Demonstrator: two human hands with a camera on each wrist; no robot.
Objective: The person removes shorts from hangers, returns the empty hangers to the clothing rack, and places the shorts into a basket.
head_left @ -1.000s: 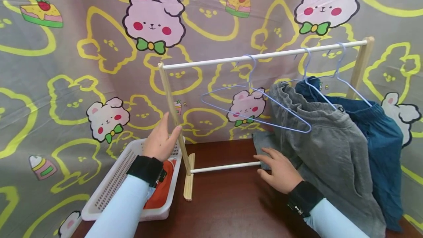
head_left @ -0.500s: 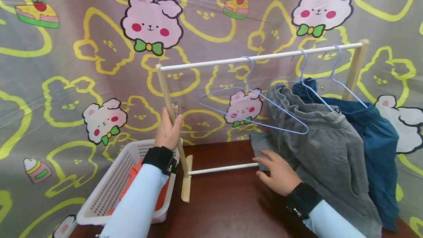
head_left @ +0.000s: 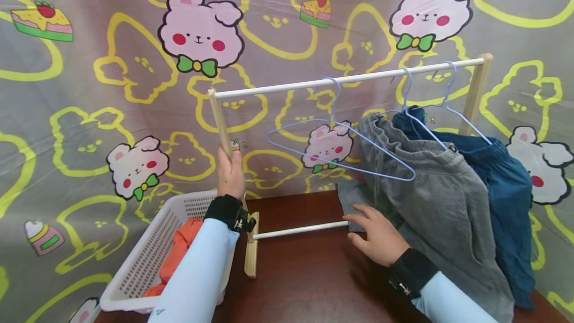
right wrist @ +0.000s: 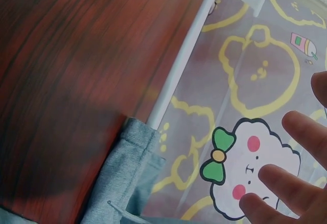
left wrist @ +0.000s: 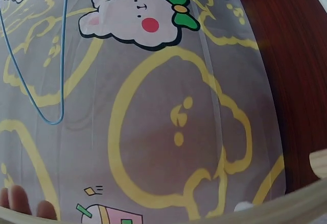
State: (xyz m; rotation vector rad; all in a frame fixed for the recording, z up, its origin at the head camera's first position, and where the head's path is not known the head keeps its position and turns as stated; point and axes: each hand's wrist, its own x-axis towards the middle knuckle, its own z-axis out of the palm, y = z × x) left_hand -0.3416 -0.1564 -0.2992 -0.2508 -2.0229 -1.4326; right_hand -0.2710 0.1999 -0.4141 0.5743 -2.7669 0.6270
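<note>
My left hand [head_left: 230,176] grips the left wooden post [head_left: 217,118] of a clothes rack, thumb on the near side. In the left wrist view, fingertips [left wrist: 19,199] show past the post's far edge. My right hand [head_left: 378,236], fingers spread and loosely bent, holds nothing; it is in front of the rack, by the hem of grey trousers [head_left: 441,198]. The trousers hang from a lilac wire hanger, and dark blue shorts or trousers [head_left: 506,183] hang behind them. A bare wire hanger [head_left: 333,108] hangs nearer the middle of the white top rail [head_left: 287,86].
A white perforated basket [head_left: 134,263] with orange cloth [head_left: 184,243] stands left of the rack, partly behind my left forearm. The white lower rail [head_left: 300,230] runs just above the dark wooden table [head_left: 305,283]. A patterned curtain [head_left: 273,24] closes off the back.
My left hand has moved from beside the left post, over the basket, to a grip on it. More orange cloth shows. The right hand stays nearly still; the whole view shifts slightly left.
</note>
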